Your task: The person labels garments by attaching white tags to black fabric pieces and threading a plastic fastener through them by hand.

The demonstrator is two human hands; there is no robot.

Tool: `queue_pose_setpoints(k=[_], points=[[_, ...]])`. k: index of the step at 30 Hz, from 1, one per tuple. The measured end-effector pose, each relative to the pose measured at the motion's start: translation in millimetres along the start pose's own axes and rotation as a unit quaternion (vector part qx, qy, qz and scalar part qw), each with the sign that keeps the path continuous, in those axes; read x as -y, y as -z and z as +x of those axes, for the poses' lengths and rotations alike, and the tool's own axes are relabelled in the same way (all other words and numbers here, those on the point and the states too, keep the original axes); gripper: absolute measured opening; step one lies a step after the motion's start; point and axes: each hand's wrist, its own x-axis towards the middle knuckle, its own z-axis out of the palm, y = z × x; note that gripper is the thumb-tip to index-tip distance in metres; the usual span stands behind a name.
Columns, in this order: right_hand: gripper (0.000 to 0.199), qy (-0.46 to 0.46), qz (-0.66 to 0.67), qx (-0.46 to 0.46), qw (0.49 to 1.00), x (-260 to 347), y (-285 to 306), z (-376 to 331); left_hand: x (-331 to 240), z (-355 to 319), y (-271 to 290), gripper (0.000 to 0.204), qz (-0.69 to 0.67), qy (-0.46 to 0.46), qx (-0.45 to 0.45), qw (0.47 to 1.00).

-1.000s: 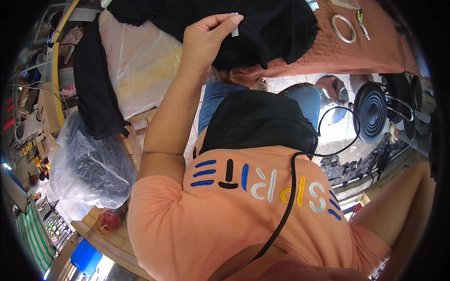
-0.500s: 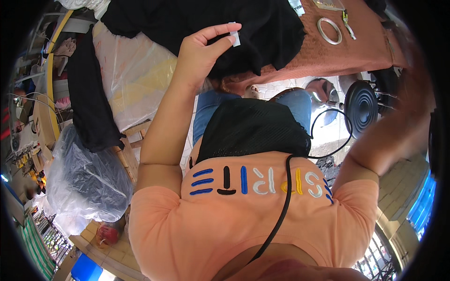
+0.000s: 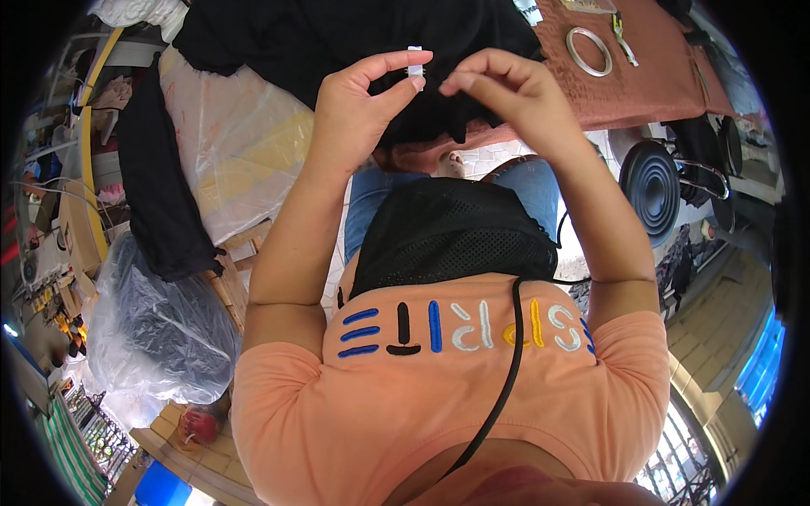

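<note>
Now, small white tag (image 3: 414, 62) in left hand (image 3: 359, 110).

Left arm: bare forearm raised from the lower left, wrist bent inward.
Left hand (image 3: 359, 110): thumb and forefinger pinched together at the tips, other fingers curled.
Right arm: forearm raised from the right.
Right hand (image 3: 515, 97): fingers loosely curled, fingertips close beside the left hand's pinch.

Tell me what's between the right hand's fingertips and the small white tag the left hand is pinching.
Nothing: in the head view a narrow bare gap separates the right hand from the white tag pinched by the left hand, black cloth behind.
</note>
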Motion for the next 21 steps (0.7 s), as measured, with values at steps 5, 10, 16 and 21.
queue_pose_setpoints(k=[5,10,16,21], points=[[0.013,0.065,0.014,0.049,0.997,15.0,29.8,-4.3,3.2,-0.1,-0.2,0.024,0.009,-0.006,0.006,1.000],[0.014,0.186,-0.447,-0.079,0.871,41.4,30.7,-16.0,7.0,-2.8,3.5,0.025,0.016,-0.003,-0.010,1.000],[0.007,0.339,-0.505,-0.320,0.726,59.4,45.4,-16.9,4.4,-2.4,0.4,0.025,0.006,0.002,0.001,1.000],[0.005,0.379,-0.322,-0.384,0.778,72.5,39.3,-24.0,5.5,-4.1,0.4,0.025,0.004,0.009,-0.001,1.000]])
